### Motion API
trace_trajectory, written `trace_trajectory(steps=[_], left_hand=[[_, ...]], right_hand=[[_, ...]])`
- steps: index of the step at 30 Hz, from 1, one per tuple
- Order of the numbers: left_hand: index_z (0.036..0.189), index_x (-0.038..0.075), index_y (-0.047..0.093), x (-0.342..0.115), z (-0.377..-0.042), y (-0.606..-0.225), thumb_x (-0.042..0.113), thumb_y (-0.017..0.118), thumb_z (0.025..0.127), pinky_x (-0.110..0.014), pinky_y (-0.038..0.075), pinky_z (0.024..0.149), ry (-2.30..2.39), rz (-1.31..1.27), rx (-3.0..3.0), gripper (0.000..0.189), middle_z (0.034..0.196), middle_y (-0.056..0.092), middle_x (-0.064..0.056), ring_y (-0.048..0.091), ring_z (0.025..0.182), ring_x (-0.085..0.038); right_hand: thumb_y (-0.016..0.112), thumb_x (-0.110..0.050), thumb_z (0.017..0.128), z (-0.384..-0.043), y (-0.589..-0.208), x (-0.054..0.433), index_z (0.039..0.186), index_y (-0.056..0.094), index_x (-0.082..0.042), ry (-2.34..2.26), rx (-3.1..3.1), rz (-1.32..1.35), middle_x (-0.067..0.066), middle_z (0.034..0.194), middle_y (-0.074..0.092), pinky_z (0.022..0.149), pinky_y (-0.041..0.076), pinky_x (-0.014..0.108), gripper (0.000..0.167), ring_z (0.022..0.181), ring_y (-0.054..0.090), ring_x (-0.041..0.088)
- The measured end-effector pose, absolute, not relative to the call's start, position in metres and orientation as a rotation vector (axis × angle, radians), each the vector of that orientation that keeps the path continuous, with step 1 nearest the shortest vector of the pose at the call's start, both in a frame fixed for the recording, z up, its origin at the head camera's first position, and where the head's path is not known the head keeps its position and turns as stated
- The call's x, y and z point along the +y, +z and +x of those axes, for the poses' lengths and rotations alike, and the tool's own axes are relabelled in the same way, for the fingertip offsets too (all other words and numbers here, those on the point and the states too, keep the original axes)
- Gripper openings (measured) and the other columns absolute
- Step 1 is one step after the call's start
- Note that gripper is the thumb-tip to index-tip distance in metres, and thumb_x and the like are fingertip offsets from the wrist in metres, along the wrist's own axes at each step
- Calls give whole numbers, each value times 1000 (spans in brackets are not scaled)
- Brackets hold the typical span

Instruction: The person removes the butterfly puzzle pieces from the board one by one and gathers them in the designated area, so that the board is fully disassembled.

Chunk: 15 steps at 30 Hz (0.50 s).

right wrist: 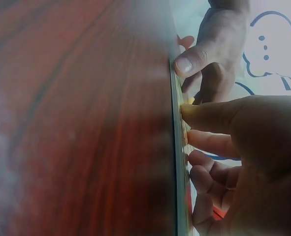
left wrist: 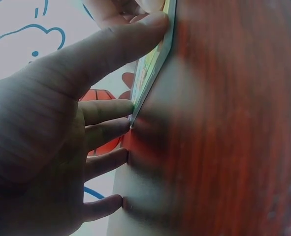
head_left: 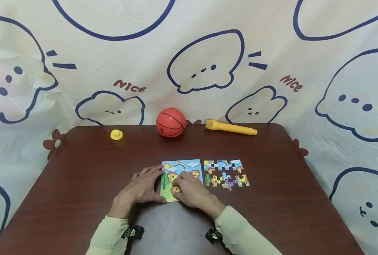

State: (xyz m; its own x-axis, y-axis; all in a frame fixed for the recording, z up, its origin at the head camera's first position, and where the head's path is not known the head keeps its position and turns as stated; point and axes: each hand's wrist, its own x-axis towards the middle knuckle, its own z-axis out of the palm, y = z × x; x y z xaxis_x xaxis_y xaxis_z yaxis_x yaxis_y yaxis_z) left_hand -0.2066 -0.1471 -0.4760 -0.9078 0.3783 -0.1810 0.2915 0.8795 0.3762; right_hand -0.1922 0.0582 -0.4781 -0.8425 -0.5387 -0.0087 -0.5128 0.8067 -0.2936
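Note:
A puzzle board (head_left: 184,163) with a rainbow, sun and mushroom-house picture lies flat on the table. My left hand (head_left: 144,186) spans its left side, thumb at the near left corner and index fingertip by the upper left edge. In the left wrist view, those fingers (left wrist: 108,105) look fairly straight and spread. Over the board's lower middle is my right hand (head_left: 192,190), thumb and index fingertips touching the picture. The right wrist view shows its thumb (right wrist: 209,115) on the surface and the other fingers bent; no piece shows between them. Loose jigsaw pieces (head_left: 222,165) lie right of the board in two rows.
Along the table's far edge sit a yellow rubber duck (head_left: 116,134), a red toy basketball (head_left: 171,122) and a yellow toy microphone (head_left: 231,127). A patterned cloth (head_left: 157,63) hangs behind the brown table (head_left: 281,198).

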Motion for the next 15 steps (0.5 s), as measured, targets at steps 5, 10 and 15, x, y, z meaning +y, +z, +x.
trace_trajectory(steps=[5,10,15], left_hand=[[144,21,45,-147,-207,-475,61,85,59,-65,29,106,501,506,2804,102,158,32,0,30,143,-30],[145,21,45,-147,-206,-474,61,84,59,-65,29,107,503,505,2795,102,158,31,0,29,144,-30],[144,20,46,-147,-206,-475,59,85,59,-65,29,107,524,506,2793,101,158,32,0,30,143,-31]], right_hand=[[70,-30,87,-192,-476,55,106,68,-18,-439,2892,-770,-3,98,57,68,45,27,23,86,52,12],[70,-30,86,-191,-477,55,107,66,-17,-471,2888,-741,-4,97,58,67,43,27,25,83,52,10],[71,-30,86,-191,-478,55,107,64,-19,-495,2885,-766,-6,93,57,62,40,25,24,78,50,8]])
